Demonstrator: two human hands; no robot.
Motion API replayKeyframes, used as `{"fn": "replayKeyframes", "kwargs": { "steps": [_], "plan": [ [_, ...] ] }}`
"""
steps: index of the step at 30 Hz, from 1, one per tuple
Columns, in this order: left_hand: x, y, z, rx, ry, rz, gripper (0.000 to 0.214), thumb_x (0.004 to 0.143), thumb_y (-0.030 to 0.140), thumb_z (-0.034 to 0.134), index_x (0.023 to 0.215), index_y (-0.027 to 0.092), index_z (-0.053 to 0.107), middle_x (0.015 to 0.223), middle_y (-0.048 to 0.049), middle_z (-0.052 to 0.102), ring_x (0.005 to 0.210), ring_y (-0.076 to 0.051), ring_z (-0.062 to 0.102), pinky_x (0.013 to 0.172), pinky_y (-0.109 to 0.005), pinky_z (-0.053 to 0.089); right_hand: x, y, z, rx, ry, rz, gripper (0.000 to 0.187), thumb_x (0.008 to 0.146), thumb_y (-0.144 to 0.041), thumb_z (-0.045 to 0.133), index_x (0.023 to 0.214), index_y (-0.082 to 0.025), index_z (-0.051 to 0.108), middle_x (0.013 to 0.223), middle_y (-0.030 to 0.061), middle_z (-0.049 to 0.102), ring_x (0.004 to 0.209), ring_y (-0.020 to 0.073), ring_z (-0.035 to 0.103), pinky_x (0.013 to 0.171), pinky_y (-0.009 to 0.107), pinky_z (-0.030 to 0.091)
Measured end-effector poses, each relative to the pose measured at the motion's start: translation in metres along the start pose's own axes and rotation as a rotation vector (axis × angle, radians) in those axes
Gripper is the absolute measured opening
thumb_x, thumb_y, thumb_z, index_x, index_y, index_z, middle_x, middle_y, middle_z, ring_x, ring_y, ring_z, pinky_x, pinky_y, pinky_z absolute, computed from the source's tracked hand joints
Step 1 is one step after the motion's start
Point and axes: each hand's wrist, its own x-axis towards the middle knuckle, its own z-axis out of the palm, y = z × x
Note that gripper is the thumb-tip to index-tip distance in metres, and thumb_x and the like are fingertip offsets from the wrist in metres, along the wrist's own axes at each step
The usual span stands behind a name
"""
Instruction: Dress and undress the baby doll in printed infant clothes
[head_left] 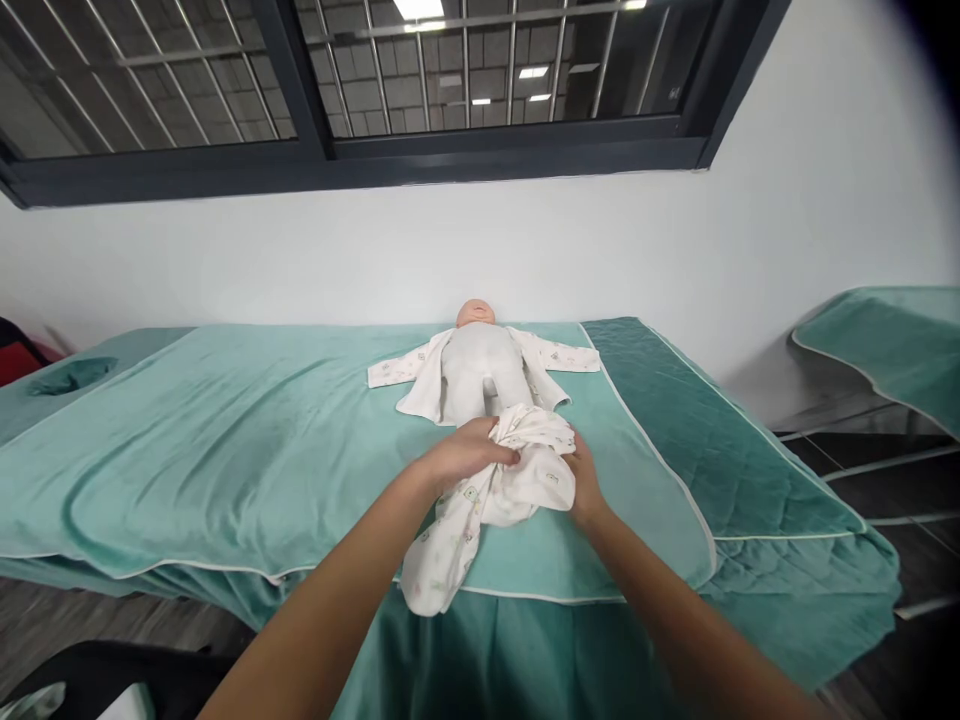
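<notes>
Both my hands grip a bunched pair of white printed baby pants (529, 470) over the near part of the bed. My left hand (469, 450) pinches the cloth from the left, thumb on top. Around the right side of the bundle my right hand (585, 478) is closed, its fingers partly hidden behind the fabric. One pant leg dangles toward the bed's front edge. Just beyond the cloth a baby doll (484, 365) lies on its back, head toward the wall. A white printed jacket (559, 355) is on its arms and spread open at the front.
A green sheet (225, 430) covers the bed, over a darker quilted cover (712, 450) at right. Behind stands a white wall with a barred window (487, 160). Another green-covered bed (892, 330) is at right. A black seat (112, 680) holds some items at lower left.
</notes>
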Motion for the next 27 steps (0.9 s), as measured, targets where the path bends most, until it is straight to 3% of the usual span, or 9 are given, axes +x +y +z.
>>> {"fn": "replayKeyframes", "kwargs": {
  "steps": [5, 8, 10, 19, 23, 27],
  "plan": [
    [0.027, 0.003, -0.005, 0.327, 0.303, 0.166, 0.023, 0.074, 0.021, 0.061, 0.096, 0.016, 0.067, 0.099, -0.0057, 0.072, 0.094, -0.024, 0.065, 0.081, -0.032, 0.047, 0.017, 0.002, 0.007, -0.086, 0.043, -0.043, 0.027, 0.081, -0.035, 0.059, 0.105, -0.023, 0.062, 0.113, 0.0059, 0.069, 0.103, 0.0244, 0.062, 0.093, 0.041, 0.048],
    [0.040, 0.002, -0.010, 0.554, 0.505, 0.196, 0.017, 0.078, 0.023, 0.058, 0.092, 0.018, 0.065, 0.092, -0.0063, 0.071, 0.089, -0.024, 0.064, 0.079, -0.033, 0.046, 0.028, -0.001, 0.010, -0.173, 0.084, -0.063, 0.025, 0.080, -0.032, 0.056, 0.101, -0.021, 0.062, 0.109, 0.0069, 0.068, 0.102, 0.0253, 0.060, 0.094, 0.042, 0.046],
    [0.046, 0.001, -0.013, 0.616, 0.572, 0.214, 0.016, 0.080, 0.023, 0.056, 0.094, 0.019, 0.064, 0.092, -0.0062, 0.071, 0.089, -0.024, 0.064, 0.077, -0.032, 0.045, 0.036, -0.003, 0.012, -0.215, 0.096, -0.068, 0.027, 0.079, -0.029, 0.052, 0.103, -0.021, 0.062, 0.112, 0.0072, 0.067, 0.105, 0.0253, 0.059, 0.095, 0.041, 0.045],
    [0.061, 0.001, -0.032, 0.694, 0.683, 0.326, 0.015, 0.082, 0.022, 0.056, 0.093, 0.020, 0.066, 0.094, -0.0053, 0.071, 0.089, -0.022, 0.064, 0.080, -0.031, 0.045, 0.072, 0.004, 0.021, -0.358, 0.113, -0.126, 0.023, 0.074, -0.021, 0.047, 0.095, -0.022, 0.058, 0.095, 0.0025, 0.067, 0.089, 0.0217, 0.057, 0.082, 0.034, 0.046],
    [0.067, -0.002, -0.046, 0.443, 0.661, 0.274, 0.018, 0.076, 0.024, 0.062, 0.092, 0.019, 0.067, 0.089, -0.0004, 0.069, 0.086, -0.020, 0.063, 0.079, -0.029, 0.045, 0.087, 0.007, 0.022, -0.459, 0.116, -0.185, 0.029, 0.072, -0.017, 0.044, 0.097, -0.022, 0.058, 0.094, 0.0026, 0.067, 0.088, 0.0221, 0.058, 0.081, 0.033, 0.044],
    [0.068, -0.006, -0.058, 0.191, 0.595, 0.274, 0.027, 0.068, 0.023, 0.068, 0.094, 0.019, 0.065, 0.087, 0.0025, 0.065, 0.086, -0.018, 0.060, 0.076, -0.026, 0.044, 0.099, 0.011, 0.023, -0.502, 0.098, -0.156, 0.025, 0.072, -0.015, 0.045, 0.093, -0.022, 0.058, 0.090, 0.0017, 0.065, 0.087, 0.0215, 0.057, 0.078, 0.033, 0.044]
  ]
}}
